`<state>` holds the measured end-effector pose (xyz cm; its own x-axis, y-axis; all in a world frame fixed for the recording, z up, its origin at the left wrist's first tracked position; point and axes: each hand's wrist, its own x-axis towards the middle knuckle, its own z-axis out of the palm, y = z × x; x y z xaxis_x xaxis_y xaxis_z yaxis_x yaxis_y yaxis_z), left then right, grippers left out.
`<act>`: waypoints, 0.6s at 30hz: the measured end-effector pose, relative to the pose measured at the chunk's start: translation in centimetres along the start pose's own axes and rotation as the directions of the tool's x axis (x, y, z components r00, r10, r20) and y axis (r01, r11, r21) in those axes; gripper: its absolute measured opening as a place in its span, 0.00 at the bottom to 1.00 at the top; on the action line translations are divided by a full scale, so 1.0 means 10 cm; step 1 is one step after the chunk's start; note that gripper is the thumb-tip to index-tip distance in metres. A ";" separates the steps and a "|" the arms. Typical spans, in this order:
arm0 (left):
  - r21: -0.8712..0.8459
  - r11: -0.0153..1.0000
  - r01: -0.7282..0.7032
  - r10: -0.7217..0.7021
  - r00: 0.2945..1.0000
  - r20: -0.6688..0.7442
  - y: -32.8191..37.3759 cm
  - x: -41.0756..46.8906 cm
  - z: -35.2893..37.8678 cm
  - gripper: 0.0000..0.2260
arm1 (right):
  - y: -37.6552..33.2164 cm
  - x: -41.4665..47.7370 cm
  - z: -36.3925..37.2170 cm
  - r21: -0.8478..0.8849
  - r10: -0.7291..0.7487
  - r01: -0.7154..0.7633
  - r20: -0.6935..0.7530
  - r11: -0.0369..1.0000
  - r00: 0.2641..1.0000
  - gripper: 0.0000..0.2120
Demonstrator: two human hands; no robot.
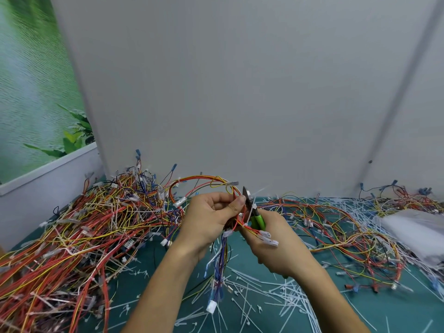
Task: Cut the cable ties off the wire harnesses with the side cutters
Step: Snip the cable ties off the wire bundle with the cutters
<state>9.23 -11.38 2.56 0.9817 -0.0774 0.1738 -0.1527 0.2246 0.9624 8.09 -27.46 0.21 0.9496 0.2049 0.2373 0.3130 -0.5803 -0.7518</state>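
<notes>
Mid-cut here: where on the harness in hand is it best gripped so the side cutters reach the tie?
I'd grip the harness on its bunched wires just left of the white tie, coming from the left, as the left hand does. Its loop arcs up and its tails hang down, leaving the right side free for the side cutters.

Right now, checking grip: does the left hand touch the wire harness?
Touching. Head view shows the left hand gripping the wire harness, fingers curled round.
</notes>
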 end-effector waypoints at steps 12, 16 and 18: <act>0.037 0.999 0.000 -0.001 1.000 0.019 0.05 -0.04 0.00 0.07 | -0.02 0.00 -0.02 -0.056 -0.021 0.022 0.019 0.998 1.000 0.17; 0.035 0.999 -0.007 0.006 1.000 0.028 0.07 -0.05 0.01 0.08 | -0.05 0.00 -0.02 -0.025 -0.017 0.017 0.018 1.000 1.000 0.17; 0.037 0.999 -0.005 0.004 1.000 0.029 0.07 -0.05 0.00 0.07 | -0.08 -0.02 -0.02 -0.002 -0.008 0.008 0.048 1.000 0.999 0.16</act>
<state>8.62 -11.22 3.20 0.9774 -0.1046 0.1837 -0.1618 0.1893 0.9685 7.67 -27.19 0.94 0.9451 0.2476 0.2133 0.3209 -0.5804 -0.7484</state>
